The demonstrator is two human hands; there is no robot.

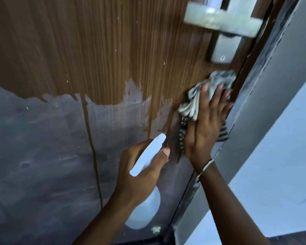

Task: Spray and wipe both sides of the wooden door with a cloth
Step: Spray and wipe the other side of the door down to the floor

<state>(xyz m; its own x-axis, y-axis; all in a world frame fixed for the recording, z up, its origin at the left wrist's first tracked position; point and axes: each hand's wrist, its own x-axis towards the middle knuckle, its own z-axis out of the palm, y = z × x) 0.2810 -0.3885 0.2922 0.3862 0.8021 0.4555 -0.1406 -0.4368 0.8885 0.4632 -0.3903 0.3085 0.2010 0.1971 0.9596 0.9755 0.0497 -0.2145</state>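
Your right grip (207, 124) presses the cloth (191, 105) flat-fingered on the door (95, 50), left grip (141, 174) curled round the spray bottle (146, 158); wipe along the grain, up to the edge.

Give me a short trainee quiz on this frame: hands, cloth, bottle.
1. True or false: the left hand grips the spray bottle.
2. Where is the cloth relative to the door handle? A) above it B) below it C) hanging on it
3. Fill in: the right hand presses the cloth with straight fingers against the ____.

Key: 1 true; 2 B; 3 door.
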